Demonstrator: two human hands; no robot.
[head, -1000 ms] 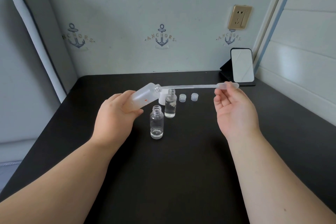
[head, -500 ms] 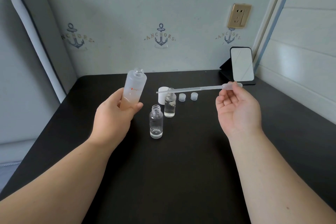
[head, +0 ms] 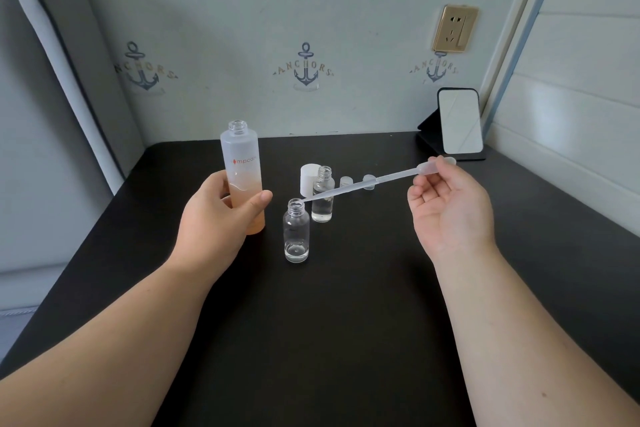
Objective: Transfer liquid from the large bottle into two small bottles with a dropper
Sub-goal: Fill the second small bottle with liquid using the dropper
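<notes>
My left hand [head: 216, 218] grips the large frosted bottle [head: 241, 163], which stands upright and uncapped at the left of the black table [head: 329, 340]. My right hand [head: 450, 211] pinches the bulb of a long clear plastic dropper [head: 377, 180]. The dropper slants down to the left, and its tip sits at the open mouth of the near small glass bottle [head: 296, 236], which holds a little clear liquid. A second small bottle [head: 323, 194], fuller, stands just behind it.
A white cap [head: 307, 178] stands behind the small bottles, with two small clear caps [head: 346, 181] to its right. A small mirror on a black stand [head: 459, 121] sits at the back right corner. Walls close in behind and on the right.
The large bottle went from tilted toward the dropper to upright, further left. The dropper came out of its mouth and its tip swung down to the near small bottle's mouth.
</notes>
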